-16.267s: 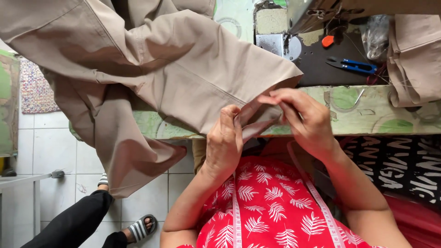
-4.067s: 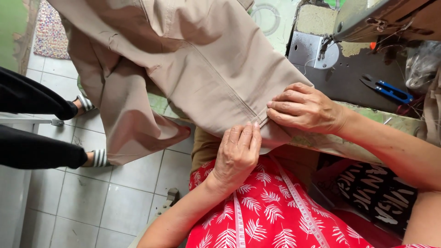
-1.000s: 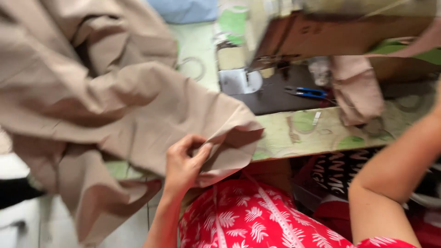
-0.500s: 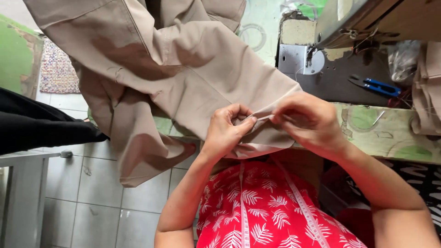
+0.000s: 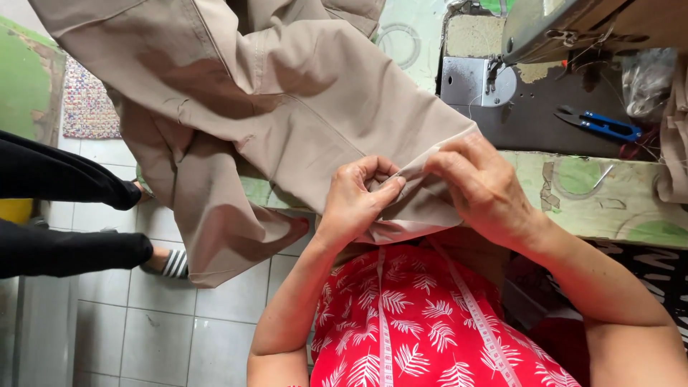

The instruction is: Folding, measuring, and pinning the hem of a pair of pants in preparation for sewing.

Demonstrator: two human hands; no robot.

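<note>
The fingers [image 5: 383,188] of the left hand [image 5: 355,204] are closed in a pinch on the folded edge of the beige cloth [image 5: 287,107], thumb pressed against curled fingertips. The right hand [image 5: 484,190] meets it from the other side, its fingers bent down and closed on the same edge, so both hands grip one corner of the cloth just above the person's lap. The cloth is plain tan, seamed and creased, possibly a garment, though its shape is hard to make out. It spreads up and left over the table [image 5: 616,204] and hangs off the near edge toward the tiled floor [image 5: 215,330].

To the right of the hands stands a sewing machine [image 5: 573,29] with its metal plate [image 5: 473,82], and blue scissors [image 5: 602,125] lie on the dark mat beside it. More beige cloth hangs at the far right edge. A measuring tape [image 5: 383,308] lies over the red leaf-print top. At the left another person's legs [image 5: 64,215] in black and a striped sandal [image 5: 172,264] stand on the floor, close to the hanging cloth.
</note>
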